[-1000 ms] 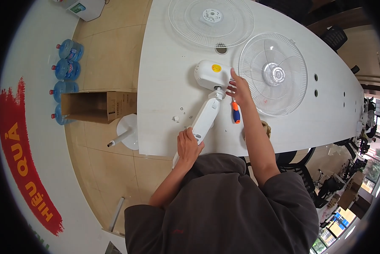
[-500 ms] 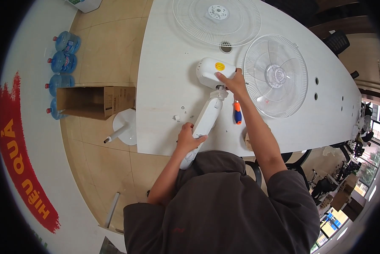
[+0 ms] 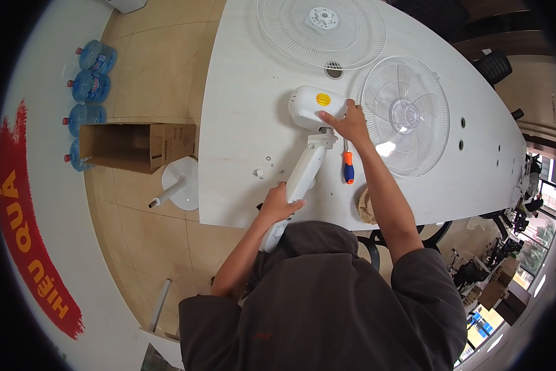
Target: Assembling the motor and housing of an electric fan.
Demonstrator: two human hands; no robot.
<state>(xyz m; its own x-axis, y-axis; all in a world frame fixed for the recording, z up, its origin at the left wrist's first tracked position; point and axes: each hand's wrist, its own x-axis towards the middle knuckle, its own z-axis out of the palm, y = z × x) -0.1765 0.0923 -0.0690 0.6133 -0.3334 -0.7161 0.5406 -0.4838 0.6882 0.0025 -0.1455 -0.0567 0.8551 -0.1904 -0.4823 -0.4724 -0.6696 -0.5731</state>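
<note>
My right hand (image 3: 348,122) is closed around the right end of a white fan motor housing (image 3: 306,106) with a yellow round sticker, thumb lying across its near side. Below it slants a long white fan neck (image 3: 305,170), its bracketed upper end right at the housing; whether the two are joined I cannot tell. My left hand (image 3: 279,205) wraps the neck's lower part, which rests by my lap. Just right of the neck lies a screwdriver (image 3: 349,168) with an orange and blue handle. Small screws and bits (image 3: 268,159) lie to the left.
A clear fan guard with blades (image 3: 405,115) lies right on the white table (image 3: 234,123), another guard (image 3: 322,18) at the far side. A brown roll-like item (image 3: 366,207) sits by my right forearm. On the floor: an open carton (image 3: 172,148), a round stand base (image 3: 182,185), several water bottles (image 3: 92,86).
The neck's upper end has turned and shifted a little, showing more of its bracket. Both hands keep their holds. The view has shifted slightly, and more of the brown item shows.
</note>
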